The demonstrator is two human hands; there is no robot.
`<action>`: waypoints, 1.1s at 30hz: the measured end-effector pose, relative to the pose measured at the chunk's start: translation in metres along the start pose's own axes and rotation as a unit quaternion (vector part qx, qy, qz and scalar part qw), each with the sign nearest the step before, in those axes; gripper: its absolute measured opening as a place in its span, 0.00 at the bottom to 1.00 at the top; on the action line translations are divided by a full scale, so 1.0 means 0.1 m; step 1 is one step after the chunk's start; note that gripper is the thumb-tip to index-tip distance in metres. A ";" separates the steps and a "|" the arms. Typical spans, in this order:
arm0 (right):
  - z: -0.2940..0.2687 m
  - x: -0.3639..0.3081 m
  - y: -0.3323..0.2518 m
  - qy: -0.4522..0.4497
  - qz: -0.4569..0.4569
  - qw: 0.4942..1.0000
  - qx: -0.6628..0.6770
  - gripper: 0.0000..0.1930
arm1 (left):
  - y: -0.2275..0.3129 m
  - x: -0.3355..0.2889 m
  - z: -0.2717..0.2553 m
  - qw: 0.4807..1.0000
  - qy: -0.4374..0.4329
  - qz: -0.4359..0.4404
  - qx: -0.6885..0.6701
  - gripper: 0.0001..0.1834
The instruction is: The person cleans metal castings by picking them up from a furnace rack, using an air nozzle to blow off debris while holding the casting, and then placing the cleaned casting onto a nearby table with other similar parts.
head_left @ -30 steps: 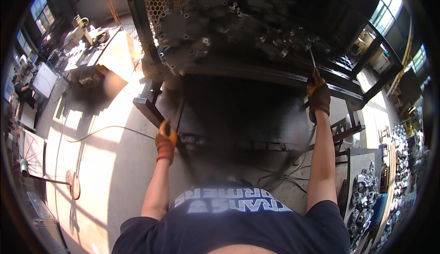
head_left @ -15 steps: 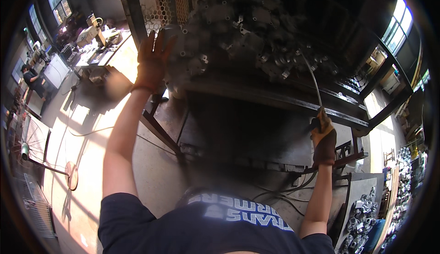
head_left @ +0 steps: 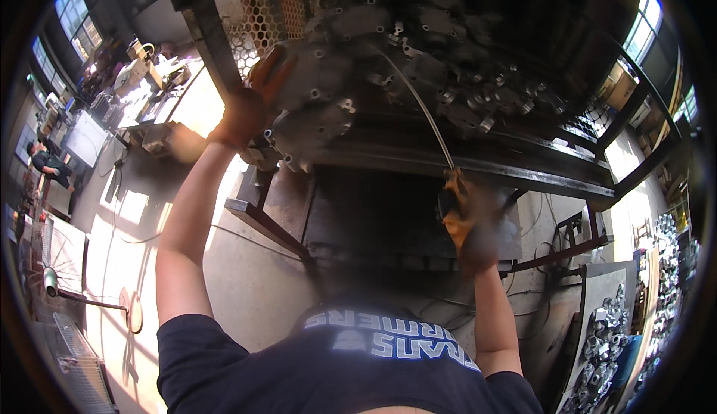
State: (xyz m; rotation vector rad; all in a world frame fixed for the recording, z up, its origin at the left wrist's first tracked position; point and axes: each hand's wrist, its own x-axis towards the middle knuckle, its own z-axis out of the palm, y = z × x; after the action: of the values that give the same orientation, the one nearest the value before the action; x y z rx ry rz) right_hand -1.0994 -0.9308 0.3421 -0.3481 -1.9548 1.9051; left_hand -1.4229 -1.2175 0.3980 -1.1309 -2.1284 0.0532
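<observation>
A heap of grey metal castings [head_left: 418,70] lies on the dark steel bench in front of me. At the heap's left side, my left hand [head_left: 258,97], in an orange glove, is open with its fingers stretched out against the castings. My right hand [head_left: 461,216], in a yellow-orange glove, is closed round the lower end of a thin, pale, curved rod [head_left: 426,111]. Something dark shows in that grip, but its shape is not clear. The rod reaches up over the bench's front edge, its far end above the middle of the heap.
The steel bench [head_left: 523,167] has a bare front rail and honeycomb mesh [head_left: 250,26] at its left. More castings [head_left: 601,347] lie at the lower right. Cables run over the floor. A fan [head_left: 52,283] stands at left; another person [head_left: 48,164] is farther back.
My right hand has swung left with the rod, whose far end has moved from the heap's right part to its middle. My left hand has shifted slightly right, its fingers now leaning toward the castings.
</observation>
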 end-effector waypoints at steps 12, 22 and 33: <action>1.28 2.36 0.10 0.038 -0.206 0.963 -0.168 0.31 | 0.15 0.55 0.63 0.954 0.122 -0.224 -0.156 0.37; 1.87 1.65 -0.45 0.140 -0.183 0.871 -0.434 0.33 | 0.20 0.74 0.43 0.943 0.192 -0.254 -0.101 0.41; 0.81 2.22 0.25 0.176 -0.091 0.972 -0.127 0.19 | -0.37 0.53 0.67 0.688 0.061 -0.329 -0.644 0.30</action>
State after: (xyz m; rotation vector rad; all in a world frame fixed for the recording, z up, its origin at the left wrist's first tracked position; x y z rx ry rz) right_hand -1.3354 -0.9061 0.3391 -0.5189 -1.9127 1.3730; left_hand -1.5092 -1.1823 0.3910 -0.8108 -2.1799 -2.0514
